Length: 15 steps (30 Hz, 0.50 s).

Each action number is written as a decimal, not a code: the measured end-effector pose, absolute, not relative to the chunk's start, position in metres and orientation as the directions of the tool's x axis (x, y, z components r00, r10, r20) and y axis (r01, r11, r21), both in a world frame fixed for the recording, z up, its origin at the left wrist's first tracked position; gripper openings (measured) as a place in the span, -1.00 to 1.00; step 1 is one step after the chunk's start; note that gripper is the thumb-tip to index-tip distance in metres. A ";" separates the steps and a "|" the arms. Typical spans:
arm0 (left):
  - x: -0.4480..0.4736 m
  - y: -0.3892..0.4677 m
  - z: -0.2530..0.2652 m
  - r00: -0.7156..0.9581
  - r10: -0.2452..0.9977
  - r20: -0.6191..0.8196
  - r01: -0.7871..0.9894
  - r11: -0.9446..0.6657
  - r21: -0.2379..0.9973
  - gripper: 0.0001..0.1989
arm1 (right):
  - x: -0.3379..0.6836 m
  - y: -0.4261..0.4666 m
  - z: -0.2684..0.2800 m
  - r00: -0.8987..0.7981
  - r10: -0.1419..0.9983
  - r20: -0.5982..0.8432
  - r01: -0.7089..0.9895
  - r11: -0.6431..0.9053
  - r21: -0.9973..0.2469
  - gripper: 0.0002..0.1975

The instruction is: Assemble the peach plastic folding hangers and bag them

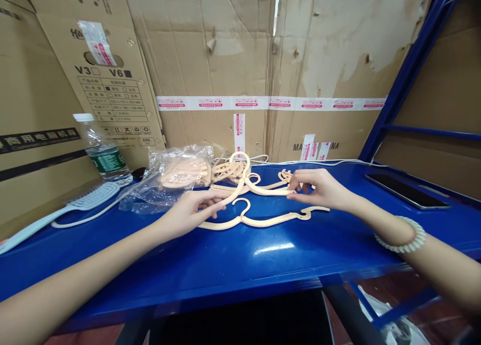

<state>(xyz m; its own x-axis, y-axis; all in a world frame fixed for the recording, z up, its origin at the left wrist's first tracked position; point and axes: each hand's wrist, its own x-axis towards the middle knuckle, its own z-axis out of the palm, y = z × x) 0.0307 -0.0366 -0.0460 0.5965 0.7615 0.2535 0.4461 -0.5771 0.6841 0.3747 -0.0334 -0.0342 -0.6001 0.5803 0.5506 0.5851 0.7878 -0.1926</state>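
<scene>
The left hand (pixel 199 208) and right hand (pixel 319 186), fingers clamped on opposite arms, hold one hanger (pixel 245 178) left-to-right, just beyond a roughly parallel second hanger (pixel 267 221).

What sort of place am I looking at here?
Probably a storeroom or makeshift work corner: there's a glossy blue shelf, a blue metal upright at its right, and taped cardboard sheets forming the backdrop.
</scene>
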 end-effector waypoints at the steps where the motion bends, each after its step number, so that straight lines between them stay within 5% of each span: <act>1: 0.030 -0.036 -0.047 0.579 0.772 0.263 0.442 -0.568 0.694 -0.65 | 0.376 -0.033 -0.032 -0.576 0.604 0.551 0.593 0.773 -0.228 -0.77; 7: 0.027 -0.035 -0.051 0.519 0.796 0.313 0.476 -0.573 0.667 -0.66 | 0.413 -0.015 -0.021 -0.334 0.790 0.514 0.753 0.552 -0.358 -0.70; 15: 0.027 -0.032 -0.054 0.503 0.811 0.298 0.505 -0.556 0.660 -0.64 | 0.437 0.010 -0.032 -0.581 0.791 0.192 0.761 0.611 -0.217 -0.62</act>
<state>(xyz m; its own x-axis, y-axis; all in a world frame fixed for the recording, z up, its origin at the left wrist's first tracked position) 0.0268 -0.0321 -0.0535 0.5033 0.8110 0.2981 0.5046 -0.5560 0.6605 0.4367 0.0105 -0.0321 -0.5810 0.7910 0.1918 0.7608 0.6115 -0.2175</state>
